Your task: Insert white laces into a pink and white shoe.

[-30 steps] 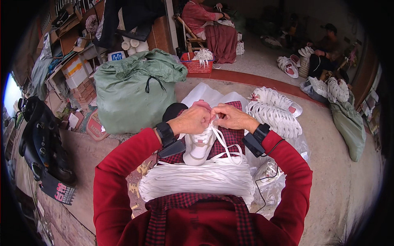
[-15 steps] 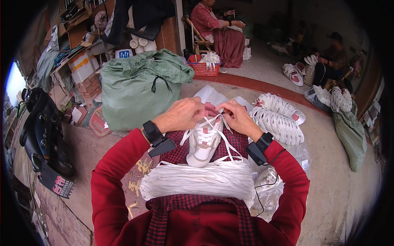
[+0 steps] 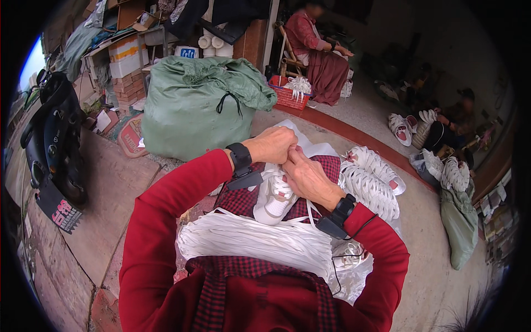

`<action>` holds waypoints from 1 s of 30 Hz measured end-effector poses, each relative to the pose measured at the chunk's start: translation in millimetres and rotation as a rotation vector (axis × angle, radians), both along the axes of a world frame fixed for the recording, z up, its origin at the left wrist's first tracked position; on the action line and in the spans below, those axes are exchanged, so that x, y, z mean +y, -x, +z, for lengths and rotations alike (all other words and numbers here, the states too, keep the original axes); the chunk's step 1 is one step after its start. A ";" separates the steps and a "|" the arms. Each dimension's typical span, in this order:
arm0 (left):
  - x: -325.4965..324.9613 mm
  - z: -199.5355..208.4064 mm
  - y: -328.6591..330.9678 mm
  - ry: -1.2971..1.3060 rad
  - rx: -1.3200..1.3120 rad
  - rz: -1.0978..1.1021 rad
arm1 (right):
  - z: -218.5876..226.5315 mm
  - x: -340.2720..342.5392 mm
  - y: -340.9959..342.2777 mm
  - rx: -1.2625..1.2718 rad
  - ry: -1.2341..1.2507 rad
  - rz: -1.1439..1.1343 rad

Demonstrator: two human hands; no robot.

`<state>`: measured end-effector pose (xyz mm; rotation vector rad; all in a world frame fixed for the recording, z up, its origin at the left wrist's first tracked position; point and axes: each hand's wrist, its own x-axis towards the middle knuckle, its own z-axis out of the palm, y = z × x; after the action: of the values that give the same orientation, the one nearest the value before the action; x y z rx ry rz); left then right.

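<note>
A white sneaker [image 3: 271, 205] with beige trim and pink parts lies on my lap, toe toward me. Over its upper end my left hand [image 3: 274, 143] is closed, knuckles up. My right hand [image 3: 312, 176] presses in against it, fingers bent and pinched together, covering the tongue and top eyelets. Both hands are at the white shoelace [image 3: 311, 208]; one length hangs below my right hand, while the part between the fingertips is hidden. Nearer my body, a thick bundle of white laces [image 3: 254, 240] lies across the red-and-black checked apron [image 3: 233, 200].
Laced white sneakers [image 3: 368, 185] are stacked to the right. Ahead on the left stands a bulging green sack [image 3: 193, 110]. A red basket [image 3: 287, 97] of laces sits beside a seated person [image 3: 321, 61]. Another green sack [image 3: 459, 221] lies far right; a black scooter-like vehicle [image 3: 55, 138] stands left.
My hands, earlier apart with lace pulled between them, have come together over the sneaker's top. My right hand has moved left across the laces. The whole view has tilted somewhat.
</note>
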<state>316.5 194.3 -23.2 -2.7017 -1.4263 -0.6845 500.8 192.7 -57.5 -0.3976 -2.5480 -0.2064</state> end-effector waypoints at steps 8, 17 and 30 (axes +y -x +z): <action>-27.1 -26.3 32.3 -0.164 -0.118 0.102 | 35.5 1.0 -16.8 -0.057 0.255 -0.182; -83.4 -48.8 166.4 -0.104 -0.429 0.372 | 45.8 4.6 -44.9 -0.051 0.233 -0.288; -57.5 -55.3 103.5 0.318 -0.813 0.116 | -7.6 13.1 -14.8 0.344 0.868 -0.095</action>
<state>213.0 136.8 -78.5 -2.6221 -1.9426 -1.8278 515.6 205.8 -65.1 -0.7893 -2.1509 0.8860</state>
